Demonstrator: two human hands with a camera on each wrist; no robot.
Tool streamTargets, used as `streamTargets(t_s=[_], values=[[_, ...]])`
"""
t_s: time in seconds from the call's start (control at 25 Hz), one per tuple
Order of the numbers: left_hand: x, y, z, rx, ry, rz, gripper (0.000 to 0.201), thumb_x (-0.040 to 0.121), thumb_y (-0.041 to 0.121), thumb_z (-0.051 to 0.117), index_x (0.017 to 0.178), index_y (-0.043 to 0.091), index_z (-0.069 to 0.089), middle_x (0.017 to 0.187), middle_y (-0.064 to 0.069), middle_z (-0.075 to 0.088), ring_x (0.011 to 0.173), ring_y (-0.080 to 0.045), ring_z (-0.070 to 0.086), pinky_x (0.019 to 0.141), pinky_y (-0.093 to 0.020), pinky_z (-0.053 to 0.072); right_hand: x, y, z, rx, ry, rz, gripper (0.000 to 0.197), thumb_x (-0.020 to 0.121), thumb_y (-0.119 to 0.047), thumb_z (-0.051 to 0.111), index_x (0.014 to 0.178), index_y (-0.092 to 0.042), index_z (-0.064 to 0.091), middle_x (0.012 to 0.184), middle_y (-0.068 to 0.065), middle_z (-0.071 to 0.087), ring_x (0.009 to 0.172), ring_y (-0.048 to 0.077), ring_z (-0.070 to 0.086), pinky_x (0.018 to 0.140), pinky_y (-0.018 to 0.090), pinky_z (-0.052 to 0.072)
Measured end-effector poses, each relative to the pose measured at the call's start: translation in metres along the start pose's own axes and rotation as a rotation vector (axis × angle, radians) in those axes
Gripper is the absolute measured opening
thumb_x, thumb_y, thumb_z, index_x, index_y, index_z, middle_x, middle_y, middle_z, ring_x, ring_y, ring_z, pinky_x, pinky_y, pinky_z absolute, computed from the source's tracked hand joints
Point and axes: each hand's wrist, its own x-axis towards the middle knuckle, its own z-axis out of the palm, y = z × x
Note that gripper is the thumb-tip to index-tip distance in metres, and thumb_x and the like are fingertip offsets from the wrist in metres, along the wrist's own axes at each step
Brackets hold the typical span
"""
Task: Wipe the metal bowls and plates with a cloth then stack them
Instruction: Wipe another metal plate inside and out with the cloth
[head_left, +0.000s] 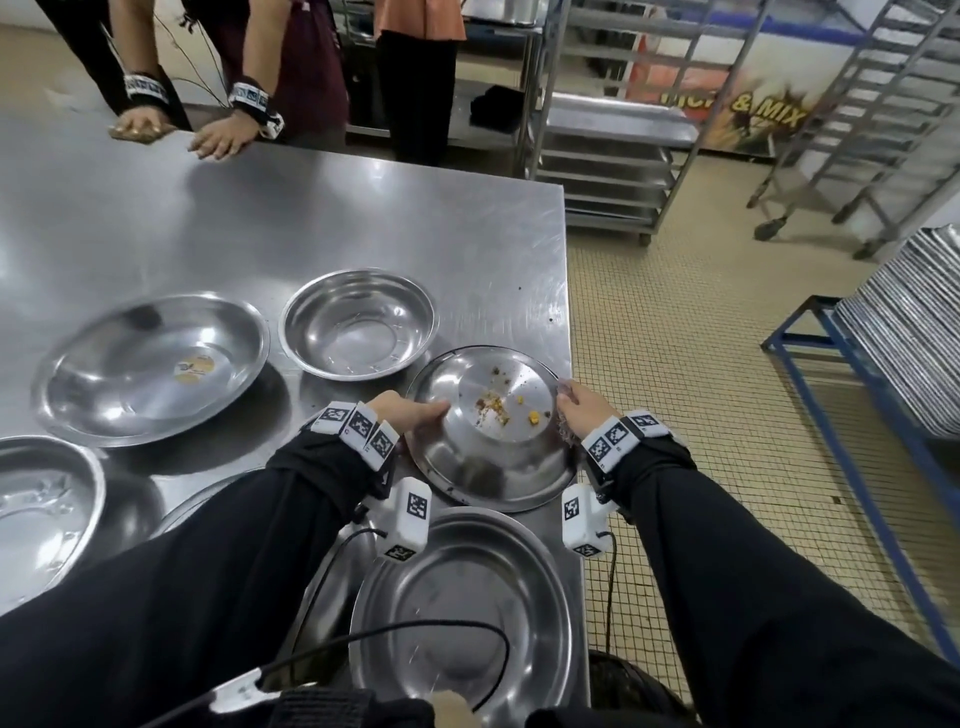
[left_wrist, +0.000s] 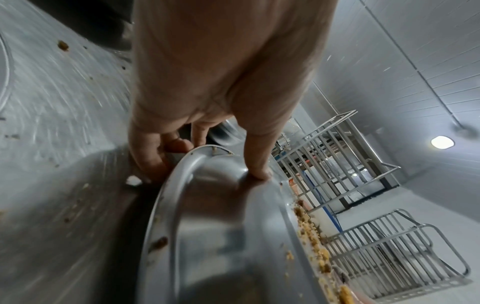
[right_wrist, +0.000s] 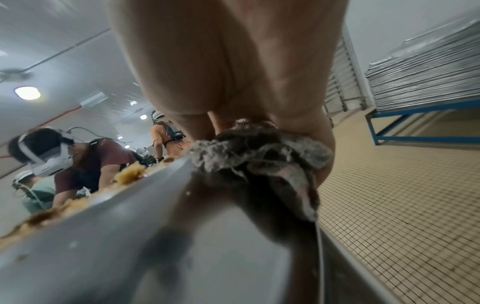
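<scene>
A brushed stainless-steel desk (head_left: 270, 208) fills the left of the head view, standing on a floor of small beige tiles (head_left: 701, 364); wheeled metal tray racks (head_left: 613, 171) stand beyond its far right corner, and a slanted pile of flat metal sheets (head_left: 914, 322) rests on a blue steel frame (head_left: 810, 374) at the right. On the desk six round metal vessels can be counted, one of them mostly hidden under the left sleeve. The overturned shallow steel bowl (head_left: 493, 431) lies at the desk's right edge, its upturned base spotted with yellow and brown food crumbs (head_left: 498, 405). The left hand (head_left: 410, 415) holds it at the left rim, thumb pressed on the sloping wall and fingers curled beneath the rim in the left wrist view. The right hand (head_left: 584, 408) is closed round a frayed grey cloth (right_wrist: 259, 156) bunched against the bowl's right rim. A clean small steel bowl (head_left: 358, 325) sits just behind it; a wide steel plate with a yellow sticker (head_left: 150, 364) lies toward the left; another plate (head_left: 47, 509) is cut by the left edge; a large plate (head_left: 462, 613) rests at the near edge. Across the far edge, another person's two hands (head_left: 218, 137) with marker bands rest on the desk, and a second person in orange stands beside them.
</scene>
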Motion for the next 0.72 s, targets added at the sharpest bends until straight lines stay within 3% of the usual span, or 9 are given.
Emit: streamTargets(t_s=[0.04, 0.16, 0.24, 0.4, 0.52, 0.64, 0.72], values=[[0.001, 0.0, 0.003, -0.049, -0.029, 0.004, 0.069, 0.069, 0.054, 0.078, 0.109, 0.001, 0.062, 0.108, -0.016, 0.068, 0.101, -0.029, 0.066, 0.091, -0.039, 0.054, -0.001, 0.004, -0.002, 0.039, 0.003, 0.005, 0.039, 0.101, -0.025, 0.034, 0.139, -0.02, 0.041, 0.119, 0.014, 0.058, 0.091, 0.023, 0.059, 0.058, 0.02, 0.043], [-0.002, 0.009, 0.007, -0.174, -0.108, 0.03, 0.07, 0.068, 0.045, 0.077, 0.109, -0.009, 0.061, 0.106, -0.022, 0.069, 0.102, -0.038, 0.067, 0.094, -0.052, 0.052, -0.01, 0.014, -0.005, 0.152, 0.026, 0.018, 0.04, 0.101, -0.025, 0.036, 0.141, -0.021, 0.04, 0.131, 0.008, 0.054, 0.11, 0.023, 0.055, 0.081, 0.024, 0.039], [-0.004, 0.014, 0.008, -0.189, -0.135, 0.064, 0.071, 0.063, 0.047, 0.076, 0.105, -0.008, 0.063, 0.11, -0.027, 0.067, 0.106, -0.043, 0.064, 0.095, -0.055, 0.05, -0.02, 0.017, -0.009, 0.243, 0.066, 0.018, 0.041, 0.101, -0.025, 0.037, 0.142, -0.02, 0.039, 0.138, 0.003, 0.049, 0.121, 0.022, 0.049, 0.088, 0.023, 0.032], [-0.027, 0.035, 0.006, -0.226, -0.17, 0.169, 0.078, 0.056, 0.051, 0.075, 0.108, -0.005, 0.061, 0.112, -0.025, 0.067, 0.102, -0.039, 0.066, 0.093, -0.052, 0.053, -0.042, 0.014, -0.028, 0.312, 0.188, 0.008, 0.038, 0.102, -0.024, 0.037, 0.139, -0.019, 0.044, 0.133, 0.003, 0.053, 0.116, 0.02, 0.051, 0.086, 0.022, 0.032], [-0.052, 0.053, 0.011, -0.352, -0.242, 0.244, 0.079, 0.062, 0.053, 0.072, 0.114, -0.004, 0.054, 0.11, -0.021, 0.064, 0.102, -0.034, 0.065, 0.09, -0.051, 0.053, -0.071, 0.018, -0.046, 0.319, 0.318, 0.008, 0.036, 0.101, -0.024, 0.037, 0.133, -0.015, 0.049, 0.131, 0.006, 0.055, 0.12, 0.024, 0.049, 0.087, 0.023, 0.031], [-0.068, 0.062, 0.024, -0.437, -0.322, 0.282, 0.084, 0.073, 0.069, 0.061, 0.12, 0.0, 0.056, 0.114, -0.019, 0.066, 0.106, -0.035, 0.064, 0.095, -0.054, 0.05, -0.113, 0.028, -0.058, 0.345, 0.443, 0.068, 0.034, 0.101, -0.024, 0.037, 0.13, -0.012, 0.051, 0.128, 0.01, 0.056, 0.117, 0.025, 0.05, 0.086, 0.024, 0.033], [-0.071, 0.065, 0.039, -0.439, -0.376, 0.287, 0.075, 0.078, 0.069, 0.054, 0.116, 0.005, 0.06, 0.11, -0.018, 0.068, 0.105, -0.035, 0.066, 0.094, -0.052, 0.051, -0.138, 0.035, -0.063, 0.346, 0.512, 0.112, 0.036, 0.101, -0.025, 0.037, 0.132, -0.012, 0.049, 0.131, 0.01, 0.054, 0.119, 0.026, 0.049, 0.089, 0.025, 0.034]])
